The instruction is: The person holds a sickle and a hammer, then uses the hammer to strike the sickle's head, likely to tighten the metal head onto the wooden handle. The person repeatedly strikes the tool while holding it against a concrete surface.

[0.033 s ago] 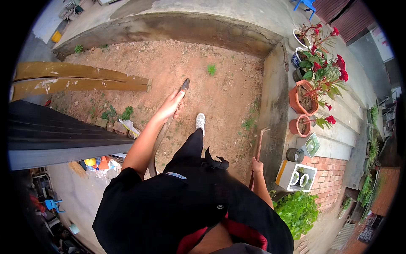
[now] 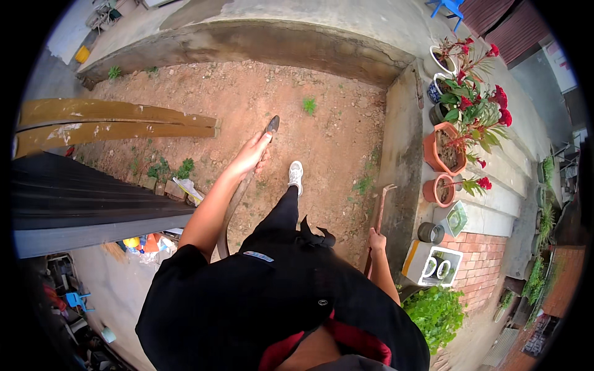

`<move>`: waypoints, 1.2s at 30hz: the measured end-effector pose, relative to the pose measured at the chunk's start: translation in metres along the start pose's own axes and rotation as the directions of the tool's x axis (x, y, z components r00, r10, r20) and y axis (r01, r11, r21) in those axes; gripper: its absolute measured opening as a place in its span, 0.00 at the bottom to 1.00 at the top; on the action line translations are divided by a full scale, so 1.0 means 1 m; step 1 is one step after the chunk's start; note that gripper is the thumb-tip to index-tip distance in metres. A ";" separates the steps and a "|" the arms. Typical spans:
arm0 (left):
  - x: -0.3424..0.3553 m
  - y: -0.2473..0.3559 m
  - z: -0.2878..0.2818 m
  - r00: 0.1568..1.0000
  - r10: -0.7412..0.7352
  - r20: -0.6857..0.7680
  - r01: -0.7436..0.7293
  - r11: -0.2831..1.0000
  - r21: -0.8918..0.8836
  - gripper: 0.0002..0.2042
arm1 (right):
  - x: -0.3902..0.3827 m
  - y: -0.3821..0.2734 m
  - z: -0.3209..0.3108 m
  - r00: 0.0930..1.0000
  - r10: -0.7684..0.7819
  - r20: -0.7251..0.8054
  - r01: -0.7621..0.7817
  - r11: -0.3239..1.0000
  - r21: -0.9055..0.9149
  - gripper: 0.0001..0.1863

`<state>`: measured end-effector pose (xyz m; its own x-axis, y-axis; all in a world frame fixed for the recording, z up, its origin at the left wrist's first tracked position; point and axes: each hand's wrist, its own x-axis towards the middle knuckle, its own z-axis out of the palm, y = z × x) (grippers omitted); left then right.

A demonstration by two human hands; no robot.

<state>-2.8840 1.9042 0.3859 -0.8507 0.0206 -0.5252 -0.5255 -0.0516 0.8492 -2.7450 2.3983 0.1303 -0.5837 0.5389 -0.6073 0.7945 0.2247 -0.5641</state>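
Well, taking twelve o'clock as straight ahead from the middle of the view, the left hand (image 2: 250, 154) is at ten o'clock, its fingers wrapped around a long grey-brown pole (image 2: 234, 204). The pole's dark end pokes out past the thumb toward eleven o'clock, while the rest runs back under the forearm toward seven, looking curved in this wide view; whether it is stiff or bendy, I cannot tell. At four o'clock the right hand (image 2: 376, 241) is closed around a thin reddish-brown rod (image 2: 379, 213), whose bent tip points up toward three o'clock, near the concrete side wall (image 2: 399, 142).

One white shoe (image 2: 296, 175) stands on the bare reddish soil (image 2: 337, 154) close to the middle, with a small green plant (image 2: 309, 106) beyond it at twelve. Two yellowish-brown boards (image 2: 117, 119) reach in from ten o'clock, above a dark ribbed panel (image 2: 93, 195) at nine. Red flowers (image 2: 499, 97) rise from a row of pots (image 2: 438, 190) between two and three. At four o'clock sits a white box (image 2: 417, 264) with an orange side, just beside a leafy green plant (image 2: 435, 315) nearer five.
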 end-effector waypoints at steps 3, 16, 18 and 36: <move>0.081 0.043 -0.003 0.997 -0.025 0.069 0.025 1.000 0.009 0.19 | 0.030 -0.094 0.028 0.993 0.060 0.104 -0.077 0.983 0.168 0.18; 0.467 0.267 0.019 0.847 -0.159 0.508 -0.070 0.913 0.402 0.18 | 0.128 -0.342 0.093 0.972 0.236 0.025 -0.234 0.937 0.261 0.15; 0.531 0.290 0.035 0.823 -0.233 0.518 -0.071 0.863 0.501 0.18 | 0.156 -0.355 0.106 0.954 0.292 0.074 -0.300 0.903 0.306 0.14; 0.980 0.379 0.123 0.578 -0.569 0.584 -0.199 0.596 0.778 0.41 | 0.336 -0.704 0.249 0.931 0.352 0.092 -0.335 0.729 0.597 0.13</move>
<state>-3.9182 2.0278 0.2003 -0.1982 0.6247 -0.7553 -0.1518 0.7417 0.6533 -3.5426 2.2195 0.1843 -0.2794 0.5061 -0.8160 0.6746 -0.5013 -0.5419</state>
